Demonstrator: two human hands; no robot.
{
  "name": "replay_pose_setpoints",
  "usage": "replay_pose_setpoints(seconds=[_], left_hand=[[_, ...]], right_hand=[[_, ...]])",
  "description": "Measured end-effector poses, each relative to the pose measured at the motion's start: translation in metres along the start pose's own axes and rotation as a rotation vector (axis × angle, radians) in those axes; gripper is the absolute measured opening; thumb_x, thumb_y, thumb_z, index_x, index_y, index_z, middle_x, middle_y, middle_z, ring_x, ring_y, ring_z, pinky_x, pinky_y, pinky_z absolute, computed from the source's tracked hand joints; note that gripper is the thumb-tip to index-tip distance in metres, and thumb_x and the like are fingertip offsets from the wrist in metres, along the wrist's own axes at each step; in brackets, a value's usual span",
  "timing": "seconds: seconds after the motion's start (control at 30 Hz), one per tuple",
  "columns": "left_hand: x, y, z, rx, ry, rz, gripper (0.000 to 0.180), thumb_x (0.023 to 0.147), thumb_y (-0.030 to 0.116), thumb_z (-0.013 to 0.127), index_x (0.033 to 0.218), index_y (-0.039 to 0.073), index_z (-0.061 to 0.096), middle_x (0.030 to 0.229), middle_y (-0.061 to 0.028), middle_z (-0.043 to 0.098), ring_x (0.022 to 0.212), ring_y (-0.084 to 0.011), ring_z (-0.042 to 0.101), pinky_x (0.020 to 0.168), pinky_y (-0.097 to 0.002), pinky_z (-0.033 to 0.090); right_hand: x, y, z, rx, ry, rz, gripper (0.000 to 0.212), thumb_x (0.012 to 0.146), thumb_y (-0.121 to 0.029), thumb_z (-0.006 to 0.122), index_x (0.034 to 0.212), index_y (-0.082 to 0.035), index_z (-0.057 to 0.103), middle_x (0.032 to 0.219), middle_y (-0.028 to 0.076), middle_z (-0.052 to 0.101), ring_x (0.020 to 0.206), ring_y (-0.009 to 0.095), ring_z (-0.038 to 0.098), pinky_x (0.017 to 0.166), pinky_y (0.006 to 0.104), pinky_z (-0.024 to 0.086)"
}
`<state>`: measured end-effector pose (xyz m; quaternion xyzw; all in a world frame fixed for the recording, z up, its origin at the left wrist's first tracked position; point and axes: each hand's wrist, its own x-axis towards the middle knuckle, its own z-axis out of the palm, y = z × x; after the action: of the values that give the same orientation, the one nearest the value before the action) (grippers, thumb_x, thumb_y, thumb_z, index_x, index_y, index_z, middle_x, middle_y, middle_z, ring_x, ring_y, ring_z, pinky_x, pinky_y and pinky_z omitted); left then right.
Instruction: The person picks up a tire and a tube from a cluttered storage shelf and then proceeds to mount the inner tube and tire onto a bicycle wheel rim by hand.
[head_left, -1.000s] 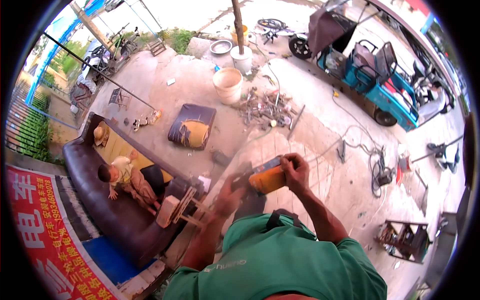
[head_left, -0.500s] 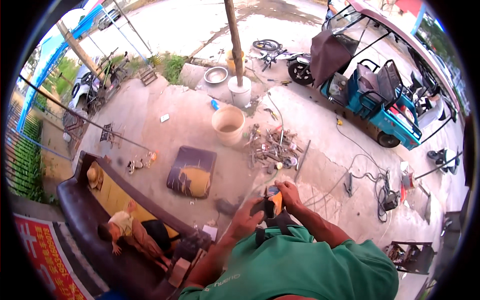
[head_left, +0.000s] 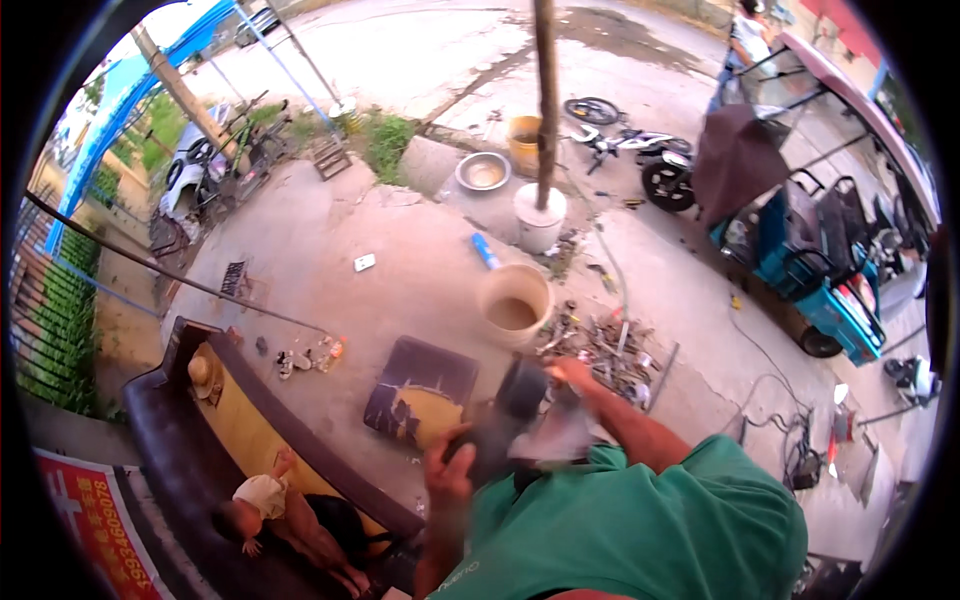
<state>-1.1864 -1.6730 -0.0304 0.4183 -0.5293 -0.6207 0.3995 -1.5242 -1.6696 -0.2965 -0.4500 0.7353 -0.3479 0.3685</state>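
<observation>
Here, blurred dark object between left grip and right grip, nearer the right, holds unclear

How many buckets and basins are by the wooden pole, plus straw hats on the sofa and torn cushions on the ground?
Buckets: 3 (cream bucket, white bucket, yellow bucket)
Basins: 1
Straw hats: 1
Torn cushions: 1
Total: 6

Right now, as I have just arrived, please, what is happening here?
A person in a green T-shirt has a dark object between the right hand and left hand; motion blur hides its exact kind and each hand's grip. Beyond, a torn cushion lies on the ground, near a beige bucket and scattered metal parts. Another person is on the dark brown sofa at the left.
</observation>
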Motion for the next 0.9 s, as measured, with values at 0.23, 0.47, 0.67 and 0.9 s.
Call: replay_pose_setpoints(seconds=[0.23,0.47,0.67,0.9], left_hand=[[0.200,-0.020,-0.156,-0.414,0.263,0.263,0.036,0.098,0.015,0.064,0.132,0.005,0.063,0.128,-0.0121,0.069,0.113,-0.0287,0.069,0.094,-0.0442,0.059],[0.386,0.007,-0.192,-0.712,0.297,0.137,0.037,0.102,0.021,0.063,0.135,0.006,0.060,0.120,-0.0151,0.071,0.075,-0.0238,0.066,0.069,-0.0418,0.054],[0.531,-0.003,-0.248,-1.006,0.197,0.124,0.037,0.108,0.023,0.055,0.140,0.006,0.059,0.125,-0.0147,0.072,0.057,-0.0145,0.055,0.069,-0.0384,0.049],[0.799,-0.005,-0.262,-0.983,0.241,-0.101,0.032,0.109,0.027,0.054,0.129,0.005,0.064,0.079,-0.0058,0.069,0.052,-0.0150,0.056,0.066,-0.0375,0.049]], right_hand=[[0.238,-0.020,0.053,1.187,-0.161,0.158,0.031,0.109,-0.027,0.063,0.132,-0.007,0.067,0.117,0.010,0.076,0.097,0.029,0.077,0.086,0.0483,0.064],[0.348,-0.145,0.015,1.106,-0.048,0.720,0.027,0.108,-0.041,0.063,0.104,-0.015,0.068,0.075,0.002,0.068,0.048,0.014,0.058,0.037,0.0241,0.041],[0.492,-0.129,0.012,1.179,-0.114,0.736,0.037,0.109,-0.047,0.060,0.105,-0.011,0.069,0.080,0.003,0.073,0.053,0.011,0.064,0.037,0.0193,0.043],[0.708,-0.121,0.030,1.405,-0.223,0.827,0.041,0.110,-0.048,0.053,0.111,-0.010,0.069,0.088,0.004,0.075,0.049,0.012,0.058,0.037,0.0217,0.035]])
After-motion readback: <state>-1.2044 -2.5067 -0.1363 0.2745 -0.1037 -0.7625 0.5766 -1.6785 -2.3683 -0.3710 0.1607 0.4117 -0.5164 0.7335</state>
